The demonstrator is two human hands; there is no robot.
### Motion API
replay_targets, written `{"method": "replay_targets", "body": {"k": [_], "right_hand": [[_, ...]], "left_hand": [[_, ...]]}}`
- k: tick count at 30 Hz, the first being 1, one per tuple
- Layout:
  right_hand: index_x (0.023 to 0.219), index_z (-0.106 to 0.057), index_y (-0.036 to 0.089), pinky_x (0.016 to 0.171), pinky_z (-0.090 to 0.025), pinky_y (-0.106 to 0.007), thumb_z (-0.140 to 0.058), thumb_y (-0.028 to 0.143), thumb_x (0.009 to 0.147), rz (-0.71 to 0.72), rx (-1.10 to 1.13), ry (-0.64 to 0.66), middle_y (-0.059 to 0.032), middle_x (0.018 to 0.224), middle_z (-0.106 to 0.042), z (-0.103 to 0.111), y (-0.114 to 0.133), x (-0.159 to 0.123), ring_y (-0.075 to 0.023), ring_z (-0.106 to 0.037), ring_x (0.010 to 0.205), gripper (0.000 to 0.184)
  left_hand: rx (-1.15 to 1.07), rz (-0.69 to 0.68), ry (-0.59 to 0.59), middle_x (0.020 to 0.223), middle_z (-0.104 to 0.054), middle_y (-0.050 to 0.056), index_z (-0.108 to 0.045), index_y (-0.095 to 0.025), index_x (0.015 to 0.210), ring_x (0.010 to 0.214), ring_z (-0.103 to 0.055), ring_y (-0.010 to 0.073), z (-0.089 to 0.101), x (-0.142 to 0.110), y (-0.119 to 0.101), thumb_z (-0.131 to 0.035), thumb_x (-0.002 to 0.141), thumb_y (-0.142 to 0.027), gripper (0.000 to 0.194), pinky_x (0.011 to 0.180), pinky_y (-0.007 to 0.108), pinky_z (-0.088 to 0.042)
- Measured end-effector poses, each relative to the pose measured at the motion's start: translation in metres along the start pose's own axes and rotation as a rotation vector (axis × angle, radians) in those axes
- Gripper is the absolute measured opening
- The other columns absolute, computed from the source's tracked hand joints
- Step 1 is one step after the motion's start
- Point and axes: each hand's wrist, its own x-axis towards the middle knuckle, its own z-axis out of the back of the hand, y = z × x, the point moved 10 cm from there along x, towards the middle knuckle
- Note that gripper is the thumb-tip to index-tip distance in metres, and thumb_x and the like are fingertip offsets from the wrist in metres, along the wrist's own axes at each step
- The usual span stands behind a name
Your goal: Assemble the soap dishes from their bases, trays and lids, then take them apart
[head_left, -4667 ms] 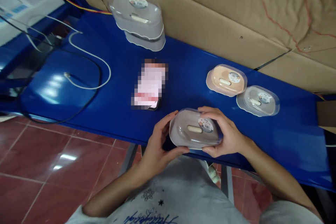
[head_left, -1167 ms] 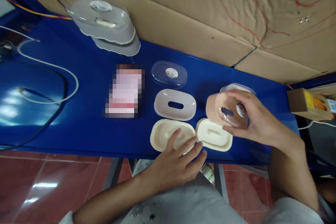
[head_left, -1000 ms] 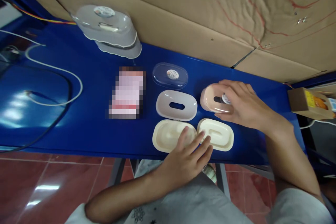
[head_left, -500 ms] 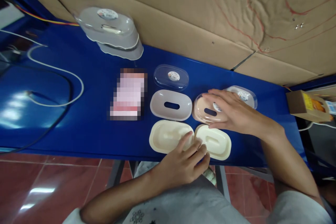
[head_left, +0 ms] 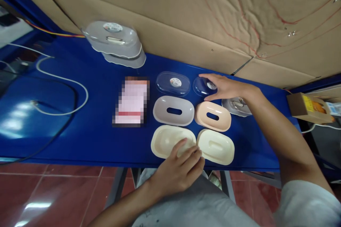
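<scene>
My right hand [head_left: 225,87] grips a clear plastic lid [head_left: 200,86] with a round label, thumb at the near edge and fingers at the far edge. The lid is at the back of the table, right of another clear lid [head_left: 168,83]. Just in front is a peach oval piece [head_left: 222,116] with a slot, beside a grey slotted piece [head_left: 160,110]. My left hand [head_left: 182,166] has its fingers spread over the near right part of a cream tray [head_left: 161,140], holding nothing; contact is unclear. A second cream tray [head_left: 225,148] adjoins it.
Stacked clear-lidded containers [head_left: 119,44] stand at the back left against the cardboard wall [head_left: 170,28]. A blurred-out pink-and-white rectangle [head_left: 132,103] is left of the pieces. Another clear-covered piece [head_left: 238,108] lies under my right forearm. Cables [head_left: 86,94] cross the blue table [head_left: 101,145].
My right hand has taken the clear lid off the peach piece and carried it back beside the other lid. My left hand has shifted slightly left.
</scene>
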Motion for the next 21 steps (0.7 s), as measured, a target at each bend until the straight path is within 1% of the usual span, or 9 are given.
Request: {"method": "replay_targets", "body": {"k": [3, 5, 6, 9, 11, 14, 17, 19, 21], "right_hand": [[0.170, -0.033, 0.030, 0.131, -0.036, -0.060, -0.071, 0.070, 0.091, 0.002, 0.026, -0.085, -0.0098, 0.175, -0.041, 0.017, 0.006, -0.031, -0.0364, -0.043, 0.160, 0.096], [0.170, -0.033, 0.032, 0.131, -0.035, -0.062, -0.071, 0.071, 0.092, -0.034, 0.018, -0.150, -0.0090, 0.176, -0.041, 0.027, -0.001, -0.063, -0.0376, -0.042, 0.160, 0.095], [0.170, -0.031, 0.033, 0.131, -0.034, -0.064, -0.072, 0.071, 0.091, -0.078, 0.001, -0.158, -0.0096, 0.176, -0.040, 0.027, -0.010, -0.080, -0.0392, -0.040, 0.161, 0.097], [0.172, -0.025, 0.033, 0.130, -0.030, -0.072, -0.080, 0.070, 0.084, -0.249, -0.079, -0.120, -0.0142, 0.176, -0.038, 0.012, -0.045, -0.123, -0.0467, -0.035, 0.162, 0.110], [0.171, -0.024, 0.032, 0.126, -0.033, -0.076, -0.084, 0.067, 0.080, -0.302, -0.100, -0.100, -0.0162, 0.172, -0.042, -0.002, -0.058, -0.140, -0.0494, -0.039, 0.159, 0.115], [0.170, -0.027, 0.027, 0.122, -0.044, -0.067, -0.082, 0.057, 0.085, -0.296, -0.068, -0.091, -0.0184, 0.163, -0.049, -0.017, -0.059, -0.154, -0.0462, -0.052, 0.148, 0.106], [0.168, -0.028, 0.023, 0.119, -0.049, -0.061, -0.079, 0.054, 0.088, -0.350, -0.037, -0.111, -0.0213, 0.157, -0.052, -0.020, -0.056, -0.177, -0.0450, -0.057, 0.141, 0.100], [0.168, -0.027, 0.026, 0.117, -0.052, -0.062, -0.080, 0.056, 0.086, -0.410, -0.008, -0.126, -0.0206, 0.156, -0.052, -0.023, -0.055, -0.200, -0.0459, -0.059, 0.139, 0.103], [0.169, -0.025, 0.033, 0.114, -0.056, -0.064, -0.082, 0.056, 0.084, -0.447, 0.023, -0.132, -0.0181, 0.154, -0.054, -0.030, -0.052, -0.223, -0.0471, -0.061, 0.138, 0.105]], "left_hand": [[-0.032, 0.014, -0.013, 0.120, -0.077, 0.008, -0.075, -0.016, 0.116, 0.125, -0.065, 0.0210, 0.002, -0.001, 0.002, -0.059, 0.104, -0.014, 0.019, 0.137, 0.055, -0.020], [-0.059, 0.028, -0.022, 0.120, -0.077, 0.008, -0.075, -0.016, 0.115, 0.124, -0.065, 0.0208, 0.004, -0.001, 0.004, -0.060, 0.104, -0.015, 0.019, 0.137, 0.053, -0.020], [-0.071, 0.031, -0.026, 0.120, -0.078, 0.008, -0.075, -0.016, 0.115, 0.123, -0.065, 0.0207, 0.005, -0.001, 0.004, -0.060, 0.104, -0.015, 0.019, 0.137, 0.053, -0.020], [-0.106, 0.028, -0.035, 0.118, -0.079, 0.007, -0.075, -0.016, 0.115, 0.121, -0.066, 0.0202, 0.005, 0.000, 0.004, -0.060, 0.104, -0.015, 0.019, 0.137, 0.052, -0.022], [-0.132, 0.026, -0.035, 0.117, -0.079, 0.007, -0.076, -0.015, 0.116, 0.120, -0.067, 0.0203, 0.005, -0.001, 0.004, -0.063, 0.103, -0.014, 0.018, 0.138, 0.052, -0.022], [-0.169, 0.030, -0.019, 0.117, -0.080, 0.007, -0.076, -0.013, 0.117, 0.121, -0.067, 0.0212, 0.003, -0.003, 0.004, -0.068, 0.100, -0.015, 0.018, 0.138, 0.052, -0.021], [-0.189, 0.038, -0.018, 0.117, -0.080, 0.007, -0.077, -0.013, 0.116, 0.124, -0.067, 0.0219, 0.006, -0.001, 0.001, -0.066, 0.100, -0.011, 0.019, 0.138, 0.055, -0.021], [-0.176, 0.037, 0.001, 0.119, -0.080, 0.007, -0.077, -0.014, 0.117, 0.126, -0.066, 0.0218, 0.005, 0.008, -0.007, -0.064, 0.101, -0.011, 0.021, 0.138, 0.056, -0.019], [-0.138, 0.019, 0.030, 0.127, -0.079, 0.007, -0.077, -0.017, 0.122, 0.130, -0.064, 0.0225, 0.000, 0.023, -0.020, -0.063, 0.104, -0.018, 0.023, 0.138, 0.058, -0.016]]}}
